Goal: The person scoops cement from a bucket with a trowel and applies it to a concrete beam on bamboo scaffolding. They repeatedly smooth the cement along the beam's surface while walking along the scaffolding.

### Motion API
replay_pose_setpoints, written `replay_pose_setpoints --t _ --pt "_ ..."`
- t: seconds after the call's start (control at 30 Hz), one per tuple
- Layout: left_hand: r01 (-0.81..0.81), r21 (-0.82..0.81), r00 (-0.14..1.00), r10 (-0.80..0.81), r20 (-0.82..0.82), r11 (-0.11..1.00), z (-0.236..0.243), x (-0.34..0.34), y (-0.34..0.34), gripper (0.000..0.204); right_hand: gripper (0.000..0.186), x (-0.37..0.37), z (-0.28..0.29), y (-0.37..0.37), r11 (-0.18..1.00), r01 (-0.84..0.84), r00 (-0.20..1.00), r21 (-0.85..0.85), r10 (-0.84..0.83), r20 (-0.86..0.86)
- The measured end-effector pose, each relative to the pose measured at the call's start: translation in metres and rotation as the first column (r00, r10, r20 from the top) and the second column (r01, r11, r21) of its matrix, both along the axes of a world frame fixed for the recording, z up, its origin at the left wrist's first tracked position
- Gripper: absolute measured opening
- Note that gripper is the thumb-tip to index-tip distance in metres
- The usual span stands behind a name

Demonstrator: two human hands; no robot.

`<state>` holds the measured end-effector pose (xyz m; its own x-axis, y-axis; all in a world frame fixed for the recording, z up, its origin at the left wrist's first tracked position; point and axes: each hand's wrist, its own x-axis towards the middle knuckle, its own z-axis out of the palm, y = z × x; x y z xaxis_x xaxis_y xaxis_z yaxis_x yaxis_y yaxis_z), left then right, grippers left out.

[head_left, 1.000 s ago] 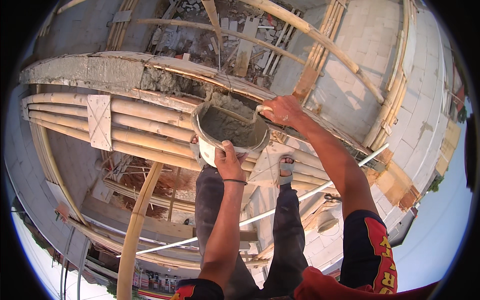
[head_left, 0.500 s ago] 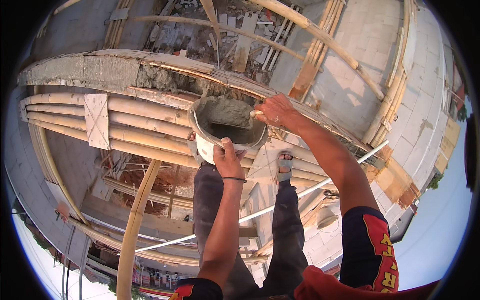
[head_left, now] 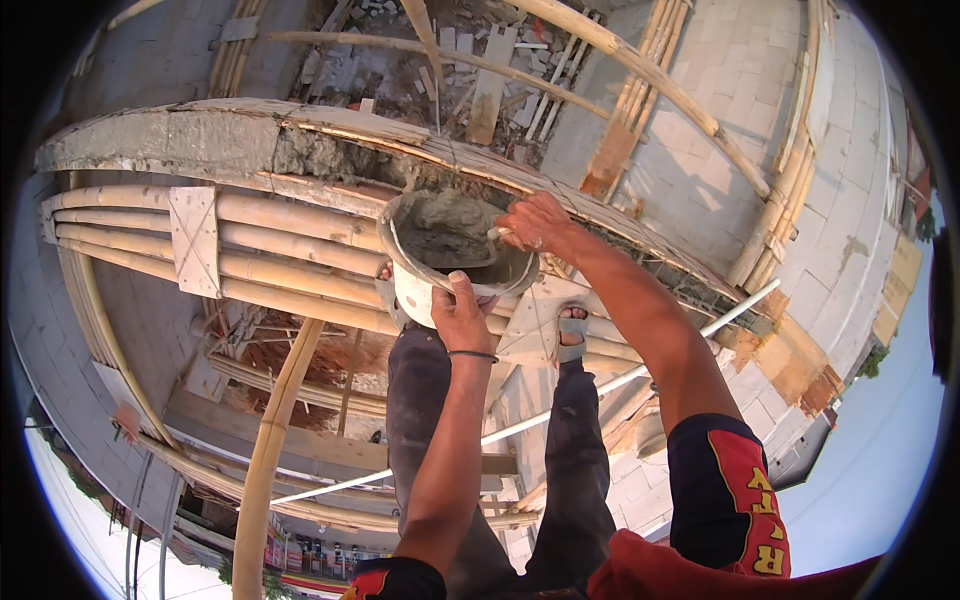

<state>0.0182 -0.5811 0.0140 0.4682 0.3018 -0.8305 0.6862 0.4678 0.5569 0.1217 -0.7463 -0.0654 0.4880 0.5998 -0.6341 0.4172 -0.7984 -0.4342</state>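
Note:
A white bucket [head_left: 412, 294] with a mortar-crusted rim stands in front of me, close to the wall top. Wet grey mortar [head_left: 440, 212] clings inside it, heaped toward the far side. My left hand [head_left: 463, 315] grips the near rim, thumb over the edge and fingers against the outer wall. At the right rim my right hand [head_left: 540, 225] is closed around the pale handle of a trowel [head_left: 494, 234]. The trowel's blade is down in the bucket, hard to tell apart from the mortar.
Beyond the bucket runs a boarded concrete beam [head_left: 200, 140], its channel partly filled. Bundled bamboo poles [head_left: 300, 245] lie along its near side, with my sandalled feet on them. A white pipe [head_left: 625, 378] slants across below. Rubble [head_left: 375, 75] lies far down behind the beam.
My right hand has moved slightly left and down with the trowel, over the bucket. The mortar inside has shifted, and the dark hollow seen before is now mostly covered. My left hand keeps its grip.

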Motion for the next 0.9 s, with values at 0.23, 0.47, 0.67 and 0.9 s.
replay_pose_setpoints --t 0.23,0.47,0.67,0.9 --pt "-0.01 -0.015 1.0 0.01 -0.006 1.0 -0.002 -0.003 0.0 0.044 0.028 -0.009 0.004 -0.035 0.963 0.268 0.957 -0.028 -0.263 0.119" --pt "-0.04 -0.024 0.999 0.04 0.012 0.999 0.002 -0.002 -0.006 0.044 0.028 0.0 0.013 -0.024 0.985 0.17 0.985 0.009 -0.17 -0.022" --pt "0.002 -0.003 1.0 -0.002 -0.017 1.0 -0.001 -0.005 0.001 0.045 0.034 -0.002 -0.017 -0.003 0.98 0.109 0.983 0.164 -0.131 0.126" --pt "0.025 -0.004 0.999 -0.025 -0.032 1.0 -0.001 -0.01 0.002 0.043 0.034 -0.019 -0.019 -0.044 0.932 0.348 0.915 0.098 -0.361 0.182"
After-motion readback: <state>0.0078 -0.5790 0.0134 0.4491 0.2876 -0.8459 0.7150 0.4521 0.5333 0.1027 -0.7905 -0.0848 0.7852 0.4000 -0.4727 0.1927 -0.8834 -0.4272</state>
